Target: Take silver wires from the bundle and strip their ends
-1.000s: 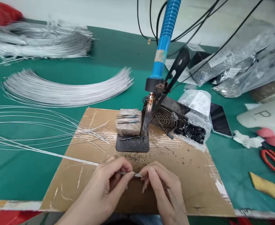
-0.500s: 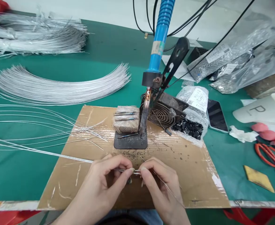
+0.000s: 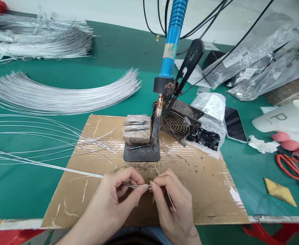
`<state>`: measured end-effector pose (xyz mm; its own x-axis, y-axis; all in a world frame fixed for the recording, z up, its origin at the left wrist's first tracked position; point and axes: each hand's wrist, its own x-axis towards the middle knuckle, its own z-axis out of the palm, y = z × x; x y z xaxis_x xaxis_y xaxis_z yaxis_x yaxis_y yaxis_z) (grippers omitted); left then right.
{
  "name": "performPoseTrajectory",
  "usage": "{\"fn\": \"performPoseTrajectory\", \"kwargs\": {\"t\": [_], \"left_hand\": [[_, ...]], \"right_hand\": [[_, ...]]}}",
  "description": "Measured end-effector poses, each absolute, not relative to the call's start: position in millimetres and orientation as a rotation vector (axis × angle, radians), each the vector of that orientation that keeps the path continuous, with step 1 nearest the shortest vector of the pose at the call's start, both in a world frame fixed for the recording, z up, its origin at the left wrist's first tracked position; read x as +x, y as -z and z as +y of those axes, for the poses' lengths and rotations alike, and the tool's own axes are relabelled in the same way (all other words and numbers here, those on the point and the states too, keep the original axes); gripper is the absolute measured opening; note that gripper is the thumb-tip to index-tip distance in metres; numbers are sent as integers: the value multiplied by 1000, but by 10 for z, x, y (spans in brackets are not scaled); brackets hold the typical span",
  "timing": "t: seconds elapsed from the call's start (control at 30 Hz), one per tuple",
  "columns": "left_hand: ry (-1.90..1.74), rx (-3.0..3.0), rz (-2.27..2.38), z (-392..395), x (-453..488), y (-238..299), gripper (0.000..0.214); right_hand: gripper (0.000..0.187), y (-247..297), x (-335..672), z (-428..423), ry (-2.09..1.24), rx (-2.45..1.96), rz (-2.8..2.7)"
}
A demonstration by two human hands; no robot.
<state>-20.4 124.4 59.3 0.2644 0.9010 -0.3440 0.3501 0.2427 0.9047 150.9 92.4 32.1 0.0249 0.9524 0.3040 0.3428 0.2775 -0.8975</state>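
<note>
My left hand (image 3: 116, 197) is closed, thumb and forefinger pinching several thin white wires (image 3: 80, 173) that run in from the left. Their bare-looking ends reach the gap between my hands, just in front of the soldering iron stand. My right hand (image 3: 173, 200) pinches at these ends, its thumb and forefinger almost touching my left fingertips. Through its fingers also passes a separate thin silvery wire (image 3: 170, 199), like solder, slanting down towards the wrist. What exactly lies between the fingertips is mostly hidden.
A blue-handled soldering iron (image 3: 168, 61) points down in its stand (image 3: 141, 154), beside a wrapped block (image 3: 137, 136) with metal tips. Cardboard (image 3: 78, 200) lies beneath. A wire bundle (image 3: 67, 97) is left; a fan (image 3: 176, 124), bag of black parts (image 3: 204, 139), phone (image 3: 235, 124) and scissors (image 3: 289, 166) are right.
My right hand has shifted slightly left, so the fingertips of both hands are closer together. The silvery wire through my right fingers now stands steeper. The view has shifted slightly.
</note>
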Motion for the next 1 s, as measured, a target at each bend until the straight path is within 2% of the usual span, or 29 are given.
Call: {"fn": "performPoseTrajectory", "kwargs": {"t": [0.17,0.3,0.6,1.0], "left_hand": [[-702,1203,1323,1256,-211,-554,27],[-709,1195,1318,1258,-232,-542,27],[-746,1190,1342,1262,-189,-619,23],[-795,1151,1490,1228,-61,-758,20]], "right_hand": [[33,-389,1486,894,-951,-1416,-1021],[24,-412,1428,897,-1190,-1297,-845],[16,-384,1347,925,-1465,-1095,-639],[17,-422,1338,951,-1514,-1112,-543]]}}
